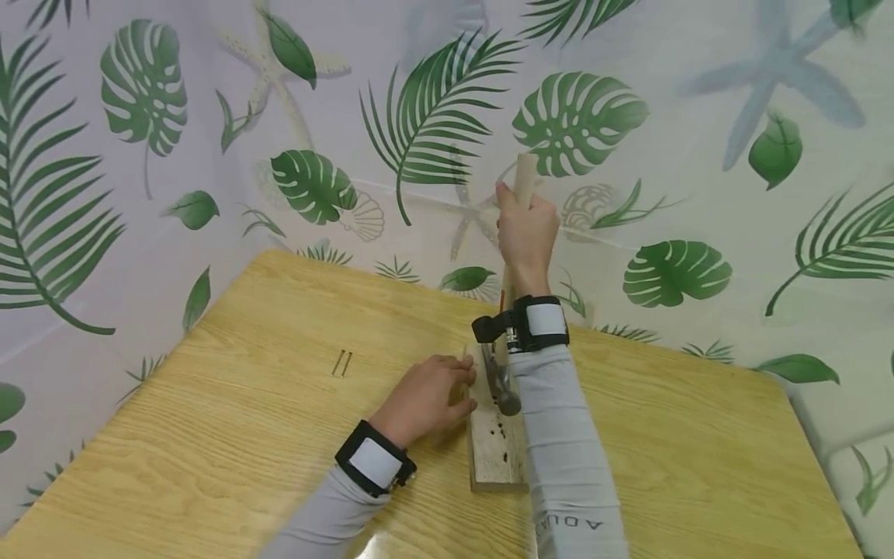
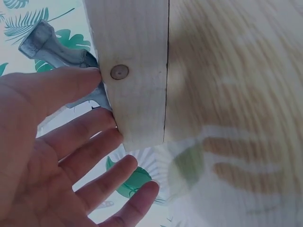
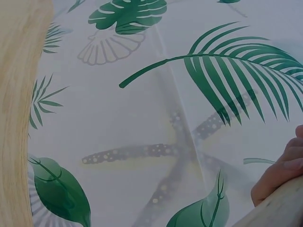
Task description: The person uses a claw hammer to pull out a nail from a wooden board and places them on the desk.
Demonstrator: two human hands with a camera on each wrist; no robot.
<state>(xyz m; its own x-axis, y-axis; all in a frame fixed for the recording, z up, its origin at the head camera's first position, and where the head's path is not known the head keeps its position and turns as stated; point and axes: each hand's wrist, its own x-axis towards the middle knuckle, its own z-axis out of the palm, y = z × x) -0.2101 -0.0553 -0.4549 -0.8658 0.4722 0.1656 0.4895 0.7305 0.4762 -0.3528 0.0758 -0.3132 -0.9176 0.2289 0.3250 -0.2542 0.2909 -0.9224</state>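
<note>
My right hand (image 1: 528, 233) grips the wooden handle of a claw hammer (image 1: 525, 178) near its end, with the handle raised and pointing away. The metal hammer head sits low over a narrow wooden board (image 1: 497, 466); my right wrist and sleeve partly cover it, and whether its claw holds a nail cannot be seen. Dark holes mark the board's top. At the board's left edge, my left hand (image 1: 429, 397) touches with thumb and fingertips, fingers mostly straight. The left wrist view shows the hammer head (image 2: 59, 52) beyond the thumb. Right fingers (image 3: 279, 175) wrap the handle (image 3: 277, 208).
Two loose nails (image 1: 342, 363) lie on the yellow wood-grain table (image 1: 251, 435), left of the board. A leaf-patterned cloth (image 1: 433, 93) hangs behind the table's far edge.
</note>
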